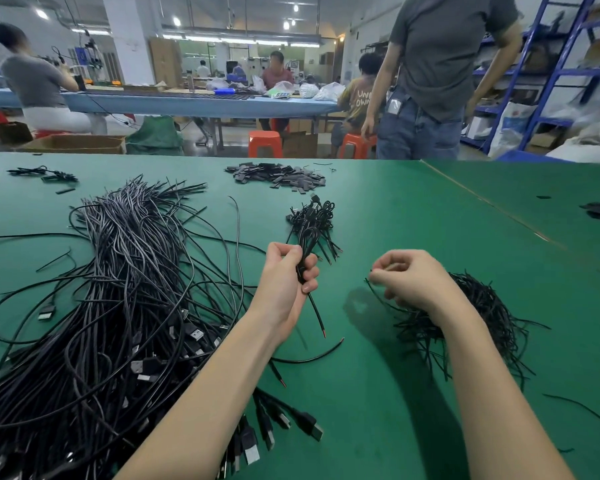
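Over the green table (378, 427), the right hand (413, 282) is pinching a thin black tie (378, 294) beside the tie pile (489, 306). The left hand (288, 271) is gripping a coiled cable (305, 244) upright, fingers curled round it. Beyond, black tabs (278, 174) are lying heaped.

cable assembly factory: worktables (194, 103), cable heaps (118, 271)

Green table (430, 209) bears cable heap (129, 289), tie heap (485, 306), black tabs (278, 176).
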### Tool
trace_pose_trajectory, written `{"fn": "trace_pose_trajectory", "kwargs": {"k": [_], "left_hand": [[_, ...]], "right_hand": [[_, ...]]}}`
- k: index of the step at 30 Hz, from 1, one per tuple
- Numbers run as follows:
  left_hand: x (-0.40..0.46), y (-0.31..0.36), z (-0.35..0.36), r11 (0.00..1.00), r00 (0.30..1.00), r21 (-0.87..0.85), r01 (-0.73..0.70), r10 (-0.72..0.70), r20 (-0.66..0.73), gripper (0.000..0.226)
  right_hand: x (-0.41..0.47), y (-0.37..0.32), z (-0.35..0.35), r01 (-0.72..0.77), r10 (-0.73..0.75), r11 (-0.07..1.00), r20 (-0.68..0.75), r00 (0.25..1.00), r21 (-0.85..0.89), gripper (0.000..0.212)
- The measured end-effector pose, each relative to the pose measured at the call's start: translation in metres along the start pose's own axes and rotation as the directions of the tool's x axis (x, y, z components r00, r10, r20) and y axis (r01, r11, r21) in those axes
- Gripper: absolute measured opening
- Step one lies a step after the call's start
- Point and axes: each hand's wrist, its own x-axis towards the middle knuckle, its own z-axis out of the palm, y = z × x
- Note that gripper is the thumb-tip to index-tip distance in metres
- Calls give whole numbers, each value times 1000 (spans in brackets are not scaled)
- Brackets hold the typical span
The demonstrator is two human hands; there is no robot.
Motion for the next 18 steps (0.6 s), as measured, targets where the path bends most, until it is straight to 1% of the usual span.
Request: {"fn": "trace_pose_trajectory", "kwargs": {"k": [2,5,6,8,10,11,12,13,15,16,18], "left_hand": [[1,-1,0,1000,1000,9,-5,5,4,19],[2,-2,1,1000,1000,29,-6,6,10,19],[2,-3,1,999,1000,40,-6,5,12,19],[1,-4,2,997,1000,72,-12,11,19,20],[1,-5,4,992,999,121,-31,27,35,20],[1,-5,5,988,998,147,-41,35,47,20],[0,-6,7,984,998,170,-49,40,56,20],[0,-6,8,980,997,190,-57,46,62,20],[-1,-5,9,971,996,229,-72,58,66,21],[-2,-4,8,964,996,252,-80,66,65,20],[-2,-2,7,947,995,308,-94,81,57,19]], "right_hand": [[-1,-2,-1,36,-27,977,-47,999,212,9],[-4,-11,-2,166,-117,876,-135,984,454,12],[-6,-15,-2,223,-159,825,-164,974,520,12],[-10,-25,0,333,-271,684,-198,942,649,14],[-14,-35,6,406,-388,558,-206,899,723,17],[-15,-39,10,436,-435,534,-207,876,725,17],[-16,-42,14,479,-478,548,-213,852,686,17],[-17,-44,18,535,-521,592,-220,825,603,16],[-18,-45,25,624,-596,688,-203,777,370,18],[-18,-45,27,647,-623,709,-182,761,279,19],[-18,-44,28,678,-663,717,-143,735,163,21]]}}
